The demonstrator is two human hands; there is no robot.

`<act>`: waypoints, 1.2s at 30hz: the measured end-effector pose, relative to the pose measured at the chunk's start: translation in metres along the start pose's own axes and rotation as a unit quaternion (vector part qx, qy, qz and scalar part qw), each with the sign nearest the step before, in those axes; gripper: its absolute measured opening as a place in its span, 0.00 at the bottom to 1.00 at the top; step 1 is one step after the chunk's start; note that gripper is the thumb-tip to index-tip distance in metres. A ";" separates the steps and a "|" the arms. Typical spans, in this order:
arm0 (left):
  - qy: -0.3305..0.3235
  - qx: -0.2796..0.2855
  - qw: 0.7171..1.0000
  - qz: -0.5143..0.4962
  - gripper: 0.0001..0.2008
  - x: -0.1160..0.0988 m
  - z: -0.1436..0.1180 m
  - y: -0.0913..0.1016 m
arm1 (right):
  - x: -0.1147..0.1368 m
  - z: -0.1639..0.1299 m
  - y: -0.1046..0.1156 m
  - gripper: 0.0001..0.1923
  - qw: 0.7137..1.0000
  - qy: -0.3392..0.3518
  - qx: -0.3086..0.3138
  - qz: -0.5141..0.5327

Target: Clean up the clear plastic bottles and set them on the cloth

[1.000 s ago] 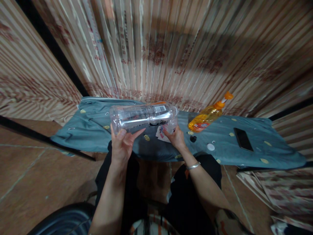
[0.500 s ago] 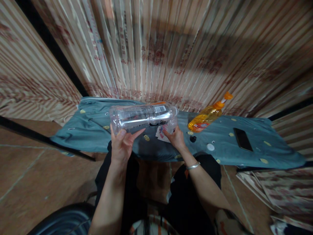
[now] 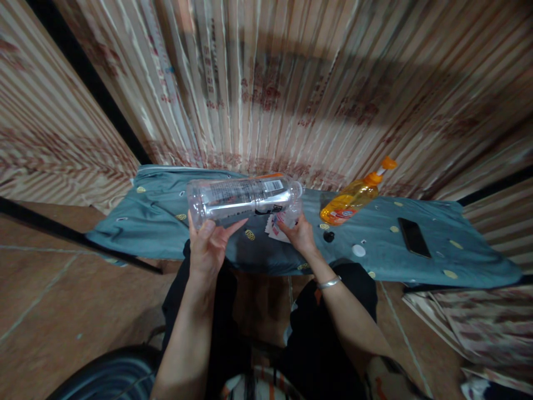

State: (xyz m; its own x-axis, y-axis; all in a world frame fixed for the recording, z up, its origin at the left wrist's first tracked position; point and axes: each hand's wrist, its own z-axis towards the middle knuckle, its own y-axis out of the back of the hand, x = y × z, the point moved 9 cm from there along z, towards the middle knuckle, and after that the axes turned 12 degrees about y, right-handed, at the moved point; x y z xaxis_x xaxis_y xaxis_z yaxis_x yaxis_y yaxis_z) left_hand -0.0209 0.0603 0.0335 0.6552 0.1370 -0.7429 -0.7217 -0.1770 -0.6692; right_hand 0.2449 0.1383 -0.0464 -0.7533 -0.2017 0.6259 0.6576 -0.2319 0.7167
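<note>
Head view: a clear empty plastic bottle (image 3: 244, 198) is held sideways above a teal cloth-covered table (image 3: 420, 261), left hand (image 3: 207, 250) closed around its base, right hand (image 3: 298, 233) gripping its neck; a white cap (image 3: 358, 250) lies apart, already removed.

Striped patterned curtain (image 3: 291, 83), brown tiled floor (image 3: 62, 311), teal-covered table (image 3: 158, 205)

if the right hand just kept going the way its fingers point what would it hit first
Most likely the clear plastic bottle: the right hand points up and left, its fingertips already at the bottle's neck end, over a small printed wrapper. Depth is uncertain.
</note>
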 end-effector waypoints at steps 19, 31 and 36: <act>0.002 0.001 1.000 -0.001 0.38 0.001 0.001 0.002 | 0.003 0.000 0.001 0.30 1.000 0.002 0.002 0.010; -0.002 0.004 1.000 0.003 0.37 -0.001 0.000 -0.001 | 0.001 0.000 0.000 0.30 1.000 -0.002 0.004 0.011; -0.003 0.008 1.000 0.003 0.39 0.001 0.001 0.001 | 0.000 0.001 0.000 0.30 1.000 0.007 -0.008 0.012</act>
State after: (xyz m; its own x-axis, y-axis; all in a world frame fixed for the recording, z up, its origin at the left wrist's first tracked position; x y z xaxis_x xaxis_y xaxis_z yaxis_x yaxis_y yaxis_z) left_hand -0.0216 0.0614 0.0323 0.6487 0.1425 -0.7476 -0.7296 -0.1633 -0.6641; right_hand 0.2445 0.1389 -0.0465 -0.7371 -0.2199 0.6390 0.6757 -0.2425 0.6961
